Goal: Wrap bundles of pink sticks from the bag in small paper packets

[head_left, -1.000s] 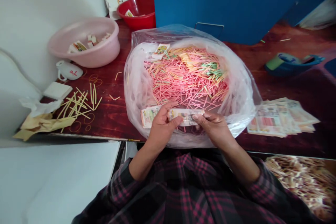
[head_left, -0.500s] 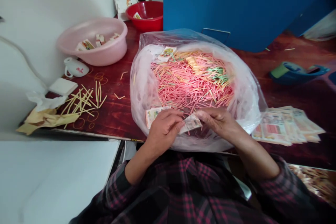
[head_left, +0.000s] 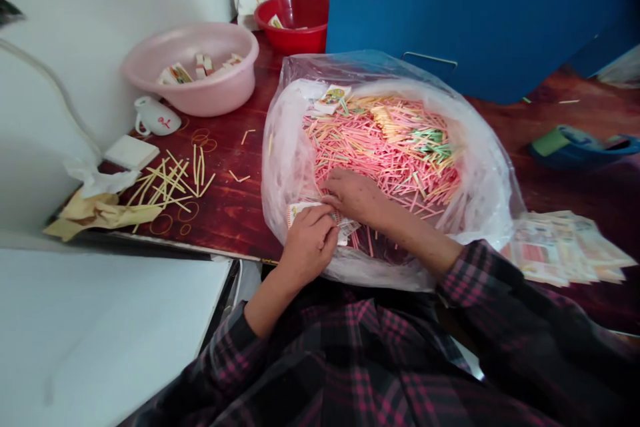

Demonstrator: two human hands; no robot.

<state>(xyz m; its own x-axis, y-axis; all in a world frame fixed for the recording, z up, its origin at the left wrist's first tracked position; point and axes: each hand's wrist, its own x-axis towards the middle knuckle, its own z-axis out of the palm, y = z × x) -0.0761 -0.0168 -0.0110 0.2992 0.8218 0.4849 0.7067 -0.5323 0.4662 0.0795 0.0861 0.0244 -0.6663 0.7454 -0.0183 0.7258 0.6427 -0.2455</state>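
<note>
My left hand [head_left: 311, 240] is closed at the near left rim of a clear plastic bag [head_left: 280, 147]. Its fingers grip a small printed see-through packet [head_left: 346, 233], which sticks out under my right wrist. A white printed paper packet [head_left: 297, 211] with a red edge lies under the left fingers. My right hand [head_left: 356, 196] reaches across to the left, fingers bent down and together beside the left fingertips. What those fingers hold, if anything, is hidden. Pink, yellow and green thin sticks [head_left: 350, 137] fill the bag, and another printed packet [head_left: 334, 97] rests at its back left.
Left of the bag are loose yellow sticks [head_left: 165, 180], rubber bands, a white mug [head_left: 156, 116] and a pink basin [head_left: 215, 90]. A red bowl [head_left: 295, 40] stands behind. Printed packets [head_left: 565, 250] lie fanned at right, near a blue container [head_left: 565, 150]. A blue panel [head_left: 450, 7] borders the back.
My right hand has moved left and inward, from the packet's right end to beside my left fingers. The left hand stays near the rim. The view has shifted slightly.
</note>
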